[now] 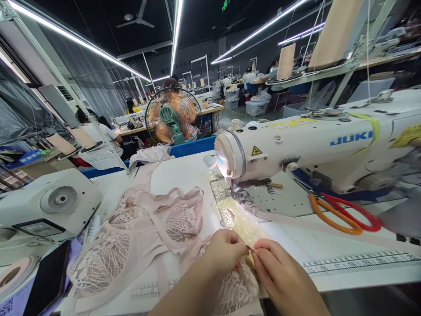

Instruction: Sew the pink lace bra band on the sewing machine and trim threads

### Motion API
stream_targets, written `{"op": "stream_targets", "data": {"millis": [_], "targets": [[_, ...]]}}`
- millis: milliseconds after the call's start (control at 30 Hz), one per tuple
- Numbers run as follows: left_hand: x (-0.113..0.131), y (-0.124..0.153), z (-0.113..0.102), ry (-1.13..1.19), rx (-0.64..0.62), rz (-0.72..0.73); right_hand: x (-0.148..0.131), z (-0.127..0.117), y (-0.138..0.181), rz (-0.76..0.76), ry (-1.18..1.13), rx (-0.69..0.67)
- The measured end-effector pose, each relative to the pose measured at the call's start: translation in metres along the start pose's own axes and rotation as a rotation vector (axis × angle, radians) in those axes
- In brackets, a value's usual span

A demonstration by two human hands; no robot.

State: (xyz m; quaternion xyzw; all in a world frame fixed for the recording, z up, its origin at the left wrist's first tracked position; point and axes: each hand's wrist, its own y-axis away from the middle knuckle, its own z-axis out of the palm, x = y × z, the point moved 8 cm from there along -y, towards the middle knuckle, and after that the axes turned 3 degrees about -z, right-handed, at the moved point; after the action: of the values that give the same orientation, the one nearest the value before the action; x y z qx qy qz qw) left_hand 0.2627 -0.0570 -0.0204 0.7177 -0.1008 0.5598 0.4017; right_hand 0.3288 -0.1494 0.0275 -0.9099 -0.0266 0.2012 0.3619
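My left hand (pixel 226 250) and my right hand (pixel 279 267) meet at the table's front edge, both closed in a pinch. A small dark, thin piece (pixel 250 249) shows between their fingertips; its kind is too small to tell. Below and partly behind my hands lies a pale pink lace bra piece (pixel 238 292), partly hidden by my left forearm. More pale pink lace bras (pixel 112 250) are spread on the table to the left. Beyond my hands, a sewing machine (pixel 279 145) stands with its lit needle area over clear yellowish film (pixel 243 219).
Orange-and-red-handled scissors (pixel 335 215) lie right of the needle area. A ruler strip (pixel 358 262) runs along the front edge. At left are a dark phone (pixel 49 278), a tape roll (pixel 16 274) and another machine head (pixel 55 202). A fan (pixel 173 116) stands behind; a seated person works beyond.
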Motion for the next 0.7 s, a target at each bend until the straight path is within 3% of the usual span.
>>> {"op": "stream_targets", "data": {"millis": [233, 467, 700], "targets": [[0.0, -0.001, -0.004, 0.081, 0.06, -0.011, -0.017, -0.001, -0.013, -0.061, 0.103, 0.121], [0.0, -0.001, -0.006, 0.133, 0.078, -0.006, -0.003, 0.006, -0.012, 0.02, 0.018, 0.083], [0.0, -0.002, -0.004, 0.118, 0.04, 0.017, 0.018, 0.001, -0.015, 0.157, -0.291, -0.043]]}}
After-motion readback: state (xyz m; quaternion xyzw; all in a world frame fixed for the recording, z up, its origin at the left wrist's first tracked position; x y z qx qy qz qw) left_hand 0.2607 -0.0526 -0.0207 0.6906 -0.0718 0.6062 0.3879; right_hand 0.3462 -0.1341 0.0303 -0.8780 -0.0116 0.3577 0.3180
